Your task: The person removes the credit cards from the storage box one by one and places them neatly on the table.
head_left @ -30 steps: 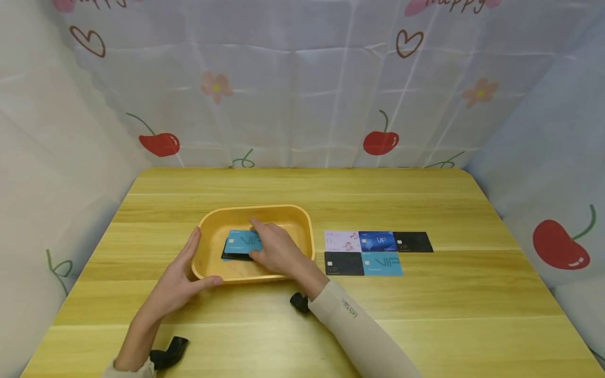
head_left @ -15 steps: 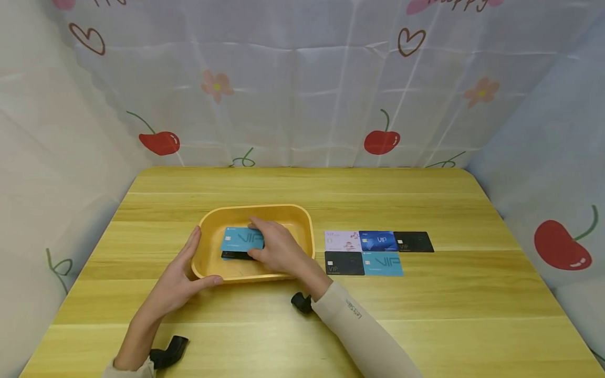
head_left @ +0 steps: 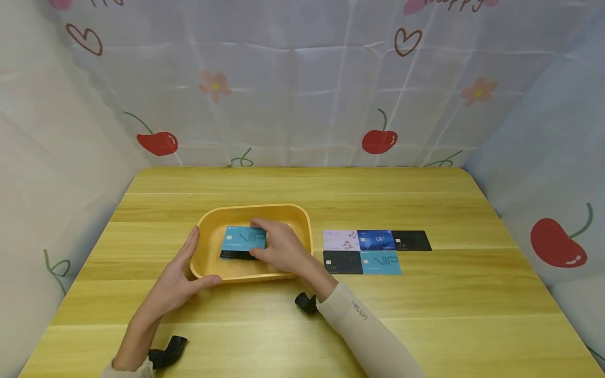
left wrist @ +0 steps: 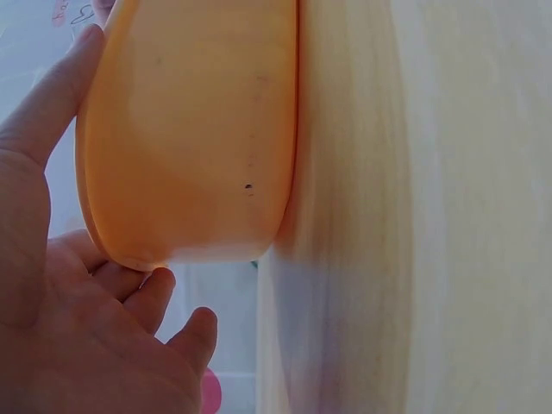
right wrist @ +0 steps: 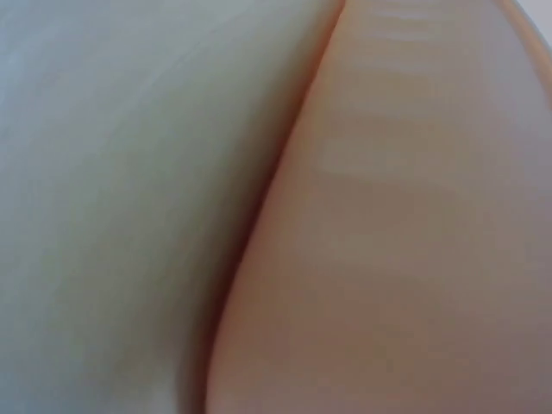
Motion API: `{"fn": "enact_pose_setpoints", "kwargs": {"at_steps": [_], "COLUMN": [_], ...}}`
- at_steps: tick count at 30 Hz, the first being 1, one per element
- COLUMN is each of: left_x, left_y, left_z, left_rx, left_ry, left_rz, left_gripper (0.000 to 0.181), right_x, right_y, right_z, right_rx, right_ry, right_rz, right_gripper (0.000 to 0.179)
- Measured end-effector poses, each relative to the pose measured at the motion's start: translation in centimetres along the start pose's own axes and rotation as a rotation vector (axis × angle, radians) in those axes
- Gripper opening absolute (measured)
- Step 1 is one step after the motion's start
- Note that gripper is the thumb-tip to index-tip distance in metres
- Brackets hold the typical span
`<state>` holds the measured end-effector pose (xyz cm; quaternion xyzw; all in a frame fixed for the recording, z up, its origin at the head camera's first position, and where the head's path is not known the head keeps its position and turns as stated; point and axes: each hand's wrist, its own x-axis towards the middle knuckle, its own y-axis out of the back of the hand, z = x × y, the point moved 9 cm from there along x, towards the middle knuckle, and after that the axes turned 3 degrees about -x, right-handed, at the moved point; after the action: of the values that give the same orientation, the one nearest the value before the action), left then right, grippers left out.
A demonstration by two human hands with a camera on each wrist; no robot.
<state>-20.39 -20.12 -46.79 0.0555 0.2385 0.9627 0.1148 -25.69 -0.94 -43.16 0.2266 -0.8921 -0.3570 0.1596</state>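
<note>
- An orange-yellow tub (head_left: 236, 271), smooth-walled and rounded at the corners, sits on the bench (head_left: 425, 315), whose surface is pale yellow with long wood-like grain.
- Inside it lies the light blue VIP card (head_left: 240, 239), flat, rectangular and chip-marked, overlapping a black card (head_left: 238, 255); a sliver of blue shows beneath that one.
- The right hand (head_left: 282, 250) pinches the light blue VIP card at its right end, thumb at the lower edge and a finger at the upper.
- The left hand (head_left: 178, 279) is spread around the tub's left end, thumb along the near rim, fingertips touching the end wall.
- Right of the tub, five cards lie flat in two edge-to-edge rows: a pale pink blossom-printed card (head_left: 340, 241), a dark blue card (head_left: 376, 240) and an upper black VIP card (head_left: 412, 241); below, a lower black VIP card (head_left: 342, 262) and a second light blue card (head_left: 381, 262).
- Behind hangs a creased, cherry-printed sheet (head_left: 293, 105).
</note>
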Motion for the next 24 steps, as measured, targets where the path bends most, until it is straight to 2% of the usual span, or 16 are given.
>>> {"fn": "enact_pose_setpoints", "kwargs": {"at_steps": [12, 24], "left_x": [-0.1, -0.1], "left_y": [0.1, 0.1], "left_z": [0.1, 0.1], "left_rx": [0.023, 0.039], "left_ry": [-0.019, -0.016], "left_rz": [0.013, 0.017], "left_gripper": [0.111, 0.112], "right_x": [-1.7, -4.1], "right_y": [2.6, 5.0], "right_z": [0.2, 0.6], "right_rx": [0.072, 0.025], "right_ry": [0.024, 0.086], "right_rz": [0.019, 0.096], "right_gripper": [0.061, 0.057]}}
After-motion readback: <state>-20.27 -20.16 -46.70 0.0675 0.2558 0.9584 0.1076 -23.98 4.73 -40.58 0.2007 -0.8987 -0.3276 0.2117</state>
